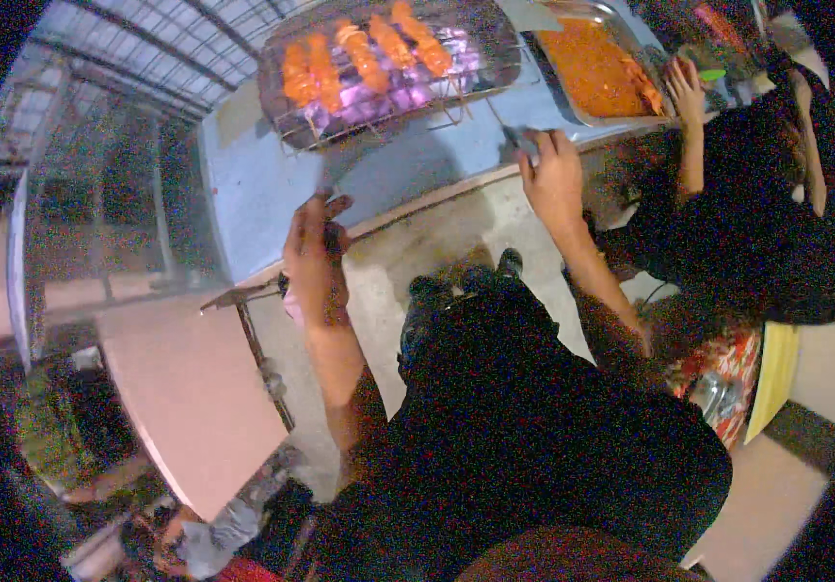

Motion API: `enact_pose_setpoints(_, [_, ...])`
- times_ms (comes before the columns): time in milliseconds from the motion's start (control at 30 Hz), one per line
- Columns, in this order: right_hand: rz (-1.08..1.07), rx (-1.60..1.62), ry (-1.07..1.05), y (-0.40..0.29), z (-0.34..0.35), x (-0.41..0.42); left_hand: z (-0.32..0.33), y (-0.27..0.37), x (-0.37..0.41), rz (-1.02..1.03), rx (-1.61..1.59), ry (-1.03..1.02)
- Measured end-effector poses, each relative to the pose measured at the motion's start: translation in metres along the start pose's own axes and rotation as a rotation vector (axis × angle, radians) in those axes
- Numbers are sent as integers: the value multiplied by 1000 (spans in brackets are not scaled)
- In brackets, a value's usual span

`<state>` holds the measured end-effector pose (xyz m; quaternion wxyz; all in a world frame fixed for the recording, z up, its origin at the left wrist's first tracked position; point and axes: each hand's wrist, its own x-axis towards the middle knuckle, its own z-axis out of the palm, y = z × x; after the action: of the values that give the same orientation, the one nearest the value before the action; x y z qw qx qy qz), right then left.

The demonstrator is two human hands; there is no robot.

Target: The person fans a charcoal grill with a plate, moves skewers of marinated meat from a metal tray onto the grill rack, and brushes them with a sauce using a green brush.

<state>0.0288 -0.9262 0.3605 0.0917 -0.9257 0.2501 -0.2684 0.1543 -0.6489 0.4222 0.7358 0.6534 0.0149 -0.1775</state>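
Note:
My right hand [554, 178] is at the table's front edge, its thumb and fingertips around the dark end of a thin tool [509, 134]. The tool's narrow shaft points towards the grill. Lower left, my left hand [312, 251] is raised near the table edge with its fingers bent; blur hides whether it holds anything. Several skewer-like pieces of orange-coated meat [361, 54] lie on a wire grill rack [381, 129] over glowing charcoal [406, 94]. To the right, a metal tray [583, 116] holds orange marinade [588, 69] with pieces of food at its near right corner.
Light blue covering [257, 211] lies on the table. A co-worker's hand [686, 91] is just right of the tray, the dark-clothed body [745, 211] close on my right. Wire mesh [148, 44] stands at the far left. A pinkish board [192, 393] is at lower left.

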Motion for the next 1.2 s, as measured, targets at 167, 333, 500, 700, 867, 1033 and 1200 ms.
enact_pose_setpoints(167, [73, 25, -174, 28, 55, -8, 36, -5, -2, -88, -363, -151])
enact_pose_setpoints(333, [64, 73, -256, 27, 32, -6, 66, 1, -4, -146, -508, -12])
enact_pose_setpoints(500, [207, 81, -401, 35, -28, -8, 69, -16, 12, -25, -521, 41])
enact_pose_setpoints(700, [53, 270, -85, 15, -134, -18, 81, -9, 0, -10, -457, 101])
enact_pose_setpoints(867, [-330, 398, -164, -76, -130, 21, 92, -12, 4, 35, -404, 168])
enact_pose_setpoints(1033, [-517, 266, -239, -158, -82, 72, 87, -20, 13, 66, -378, 157])
enact_pose_setpoints(1200, [-446, 166, -251, -177, -86, 81, 93, -20, 10, 132, -481, 154])
